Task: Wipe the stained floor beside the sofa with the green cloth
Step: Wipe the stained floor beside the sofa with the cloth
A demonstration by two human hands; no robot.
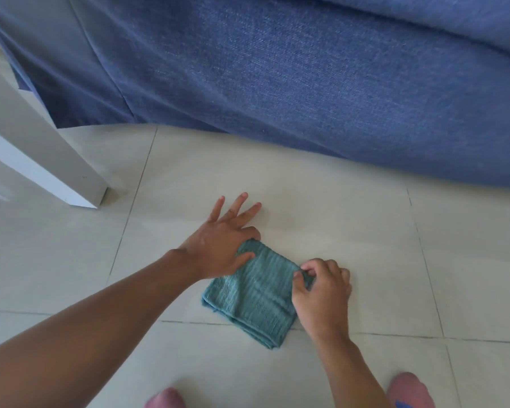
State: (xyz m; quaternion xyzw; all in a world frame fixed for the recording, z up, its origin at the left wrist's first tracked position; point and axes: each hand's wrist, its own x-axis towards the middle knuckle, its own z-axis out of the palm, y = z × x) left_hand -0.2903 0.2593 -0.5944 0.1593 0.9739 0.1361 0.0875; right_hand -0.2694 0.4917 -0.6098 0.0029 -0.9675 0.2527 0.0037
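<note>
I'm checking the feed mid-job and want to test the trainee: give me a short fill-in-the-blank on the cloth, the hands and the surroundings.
1. The green cloth lies ____ into a thick pad on the tiled floor.
2. The right hand ____ the cloth's edge between fingertips.
3. The left hand rests with fingers ____.
4. Behind the cloth stands a ____ sofa.

Missing words: folded; pinches; spread; blue

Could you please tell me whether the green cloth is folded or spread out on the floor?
Folded: the cloth lies as a compact rectangle with stacked layers showing along its near edge.
</note>
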